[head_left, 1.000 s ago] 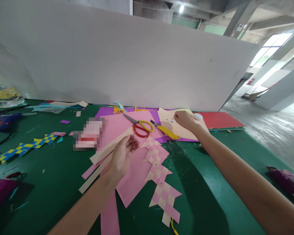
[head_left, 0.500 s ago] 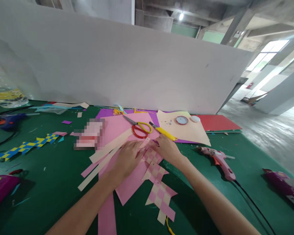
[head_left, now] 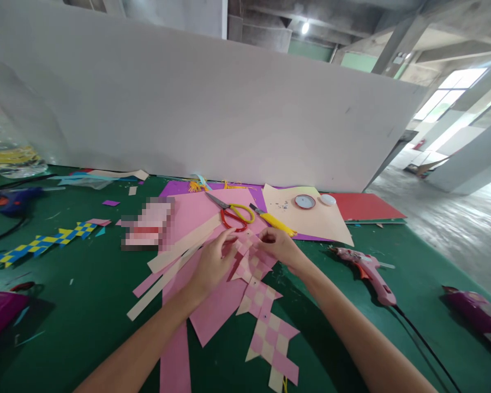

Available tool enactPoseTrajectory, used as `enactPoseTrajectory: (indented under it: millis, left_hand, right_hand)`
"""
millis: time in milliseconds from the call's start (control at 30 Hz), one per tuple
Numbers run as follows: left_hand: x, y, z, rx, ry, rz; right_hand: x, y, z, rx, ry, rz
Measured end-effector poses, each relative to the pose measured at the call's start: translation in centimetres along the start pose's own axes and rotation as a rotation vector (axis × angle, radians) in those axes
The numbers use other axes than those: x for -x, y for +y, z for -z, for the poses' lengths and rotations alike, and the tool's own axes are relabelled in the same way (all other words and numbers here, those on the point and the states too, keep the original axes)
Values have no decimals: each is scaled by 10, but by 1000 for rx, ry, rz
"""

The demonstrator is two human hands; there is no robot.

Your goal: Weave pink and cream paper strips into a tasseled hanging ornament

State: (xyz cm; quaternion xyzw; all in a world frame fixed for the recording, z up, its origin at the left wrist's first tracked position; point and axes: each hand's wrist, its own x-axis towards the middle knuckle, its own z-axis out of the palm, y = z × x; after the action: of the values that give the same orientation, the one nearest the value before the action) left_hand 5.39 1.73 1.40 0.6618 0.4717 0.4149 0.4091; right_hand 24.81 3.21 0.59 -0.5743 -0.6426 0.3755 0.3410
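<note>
A chain of woven pink-and-cream paper checks (head_left: 264,299) runs from between my hands toward me, with small dark dots at its joints. My left hand (head_left: 217,261) pinches the left edge of its far end. On the opposite edge, my right hand (head_left: 281,246) has thumb and fingers closed on the paper. That far end is lifted a little over the pink paper sheets (head_left: 213,305). Just beyond my hands lie scissors (head_left: 233,214) with red and yellow handles and a yellow utility knife (head_left: 276,222). Cream paper strips (head_left: 167,284) lie left of my left hand.
At right are a pink glue gun (head_left: 366,270) and a purple tool (head_left: 472,311). A round tin (head_left: 305,201) sits on cream paper beside red sheets (head_left: 368,207). A blue-and-yellow woven strip (head_left: 45,244) lies at left. A white board (head_left: 213,103) stands behind.
My hands were pressed down on the woven paper; now they grip its far end from both sides and raise it slightly. The near end of the chain has shifted toward me.
</note>
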Motion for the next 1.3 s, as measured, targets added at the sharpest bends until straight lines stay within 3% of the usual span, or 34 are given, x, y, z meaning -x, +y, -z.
enactPoseTrajectory:
  millis: [167, 333, 767, 933, 1067, 1300]
  left_hand:
    - [-1, 10, 3, 91, -139, 113]
    - [1, 12, 2, 131, -200, 135]
    - [0, 11, -2, 66, -182, 90]
    - [0, 10, -3, 62, -198, 86]
    - [0, 10, -3, 64, -197, 82]
    - [1, 6, -1, 97, -180, 132]
  right_hand:
    - [9, -11, 5, -147, -110, 5]
    - [13, -19, 10, -145, -151, 21]
    - [17, -19, 8, 28, -110, 139]
    - [20, -21, 1, 92, 4, 199]
    - [18, -21, 3, 60, 85, 166]
    - [12, -15, 19, -142, 420, 76]
